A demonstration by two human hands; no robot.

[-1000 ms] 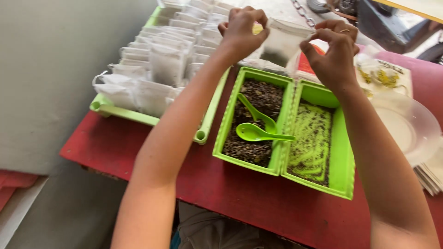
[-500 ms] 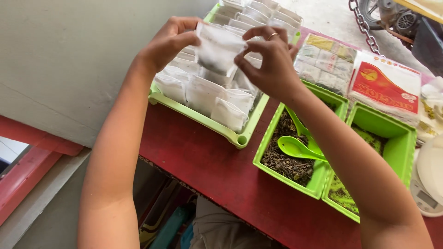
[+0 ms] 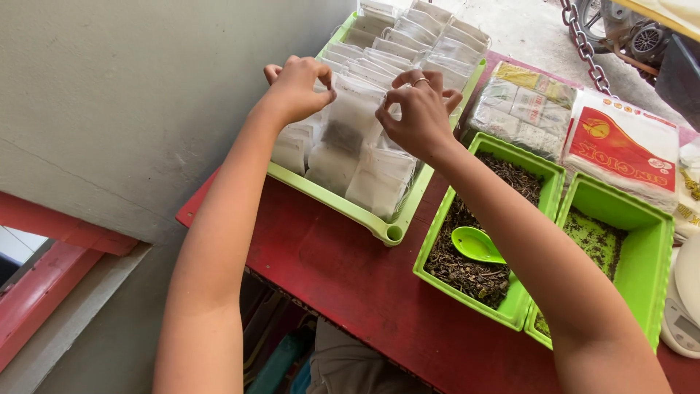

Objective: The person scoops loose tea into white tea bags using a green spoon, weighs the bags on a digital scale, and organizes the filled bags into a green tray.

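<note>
Left hand [image 3: 295, 87] and right hand [image 3: 419, 113], each pinching a top corner of one small white filter sachet [image 3: 350, 117], dark tea showing through its lower half. Held upright just above the light green tray [image 3: 364, 215], among rows of filled sachets [image 3: 408, 44], far left on the red table [image 3: 328, 270]. Best lowered straight down into the gap in the nearest rows, corners level, neighbours kept from tipping. To the right, two green tubs: loose tea with a green scoop [image 3: 474, 244], then finer green leaf [image 3: 598, 237].

Upright translucent white sachet [image 3: 355, 109], dark-filled, above tray's packed rows.
</note>
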